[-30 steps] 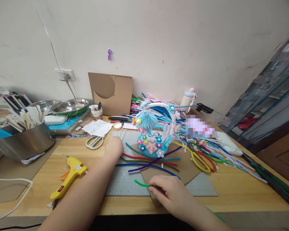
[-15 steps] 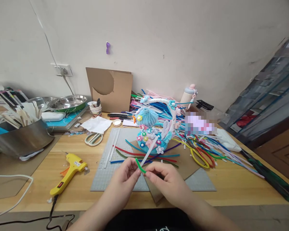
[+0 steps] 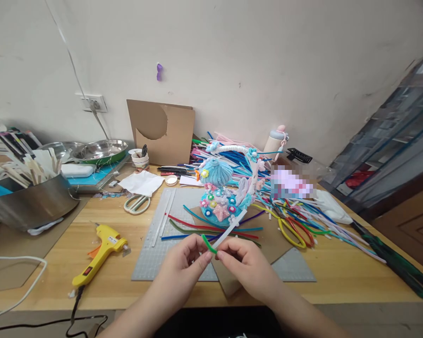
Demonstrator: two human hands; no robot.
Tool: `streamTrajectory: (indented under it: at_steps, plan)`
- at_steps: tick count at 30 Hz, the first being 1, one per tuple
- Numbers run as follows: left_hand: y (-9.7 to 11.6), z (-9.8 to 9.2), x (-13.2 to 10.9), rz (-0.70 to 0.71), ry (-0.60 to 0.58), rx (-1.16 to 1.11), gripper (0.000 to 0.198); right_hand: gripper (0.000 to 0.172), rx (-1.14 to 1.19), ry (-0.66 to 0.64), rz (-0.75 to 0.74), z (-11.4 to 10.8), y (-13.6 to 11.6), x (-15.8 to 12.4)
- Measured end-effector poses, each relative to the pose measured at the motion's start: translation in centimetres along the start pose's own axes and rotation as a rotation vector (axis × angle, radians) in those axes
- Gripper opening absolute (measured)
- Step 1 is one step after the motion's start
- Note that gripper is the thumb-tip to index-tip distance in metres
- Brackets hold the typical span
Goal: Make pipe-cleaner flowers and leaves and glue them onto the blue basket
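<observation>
My left hand and my right hand meet above the near edge of the grey cutting mat. Both are closed in a pinch on a white stick and a green pipe cleaner, whose end crosses the stick where the fingertips touch. The stick slants up to the right toward a blue pipe-cleaner craft with small flowers. Loose pipe cleaners in red, blue and green lie on the mat just beyond my fingers.
A yellow glue gun lies at left with its cord trailing off the table edge. Scissors, a tissue, a steel pot of sticks, bowls and cardboard stand behind. A big heap of pipe cleaners fills the right side.
My left hand came back from the far mat with the white stick and joined my right hand. The stick has since tilted further to the right against the green pipe cleaner.
</observation>
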State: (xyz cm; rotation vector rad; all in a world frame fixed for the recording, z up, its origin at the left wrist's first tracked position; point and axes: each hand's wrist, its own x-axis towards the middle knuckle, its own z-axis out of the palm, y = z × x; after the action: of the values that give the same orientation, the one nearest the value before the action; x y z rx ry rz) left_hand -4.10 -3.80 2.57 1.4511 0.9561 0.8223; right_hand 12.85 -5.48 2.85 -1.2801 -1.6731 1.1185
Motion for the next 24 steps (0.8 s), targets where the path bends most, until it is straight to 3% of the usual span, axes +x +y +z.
streamTrajectory:
  at_steps: [18,24]
  plan:
    - [0.41,-0.18,0.28,-0.022,0.038,0.036,0.025,0.021,-0.035,-0.018,0.014,0.08,0.26,-0.05]
    - [0.37,-0.35,0.42,-0.051,0.021,0.129,0.033,0.020,0.052,-0.056,0.012,0.11,0.49,-0.16]
